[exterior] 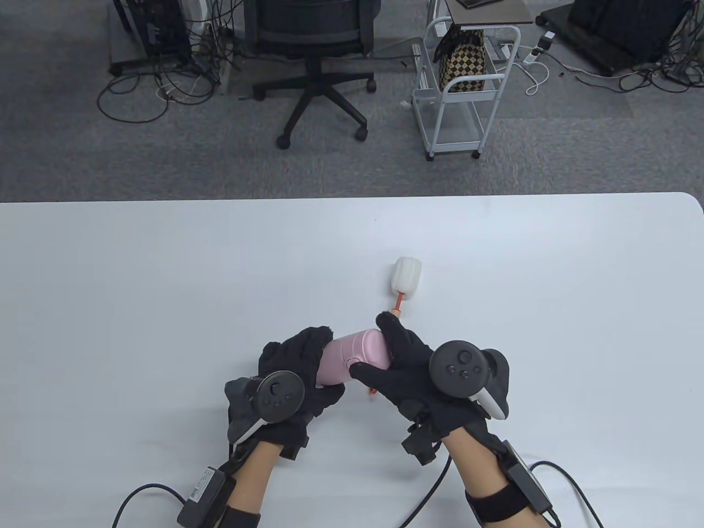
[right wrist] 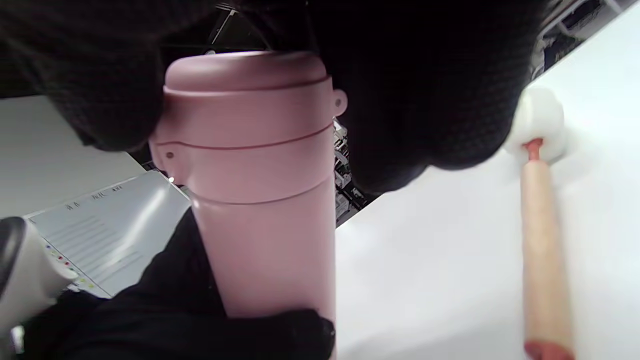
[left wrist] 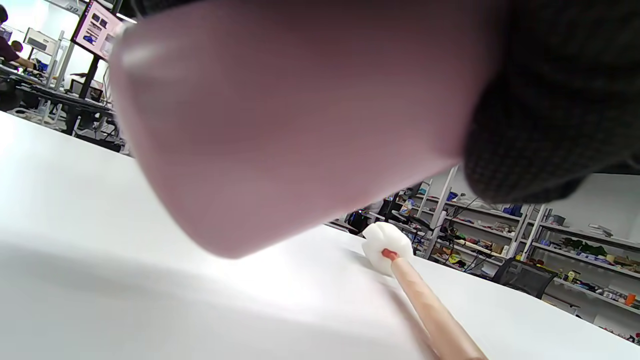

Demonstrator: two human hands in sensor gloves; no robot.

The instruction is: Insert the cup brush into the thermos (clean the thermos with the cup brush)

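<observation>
Here, pink thermos gripped by both hands' fingers, cup brush just beyond on table.

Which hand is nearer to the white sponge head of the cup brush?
Right. The right hand, gripping the thermos lid end, lies just below the brush head; the left hand holds the thermos base, farther away.

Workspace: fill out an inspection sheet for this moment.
Surface: white table.
Job's things: pink thermos with its lid on, held off the table by both hands; cup brush with white sponge head and wooden handle lying on the table beside it.
Clutter: nothing seen.
Grippers: left hand grips the thermos body; right hand grips its lid end.
Cables: black glove leads across the near table edge.
Surroundings: office chair, white cart, floor cables.
</observation>
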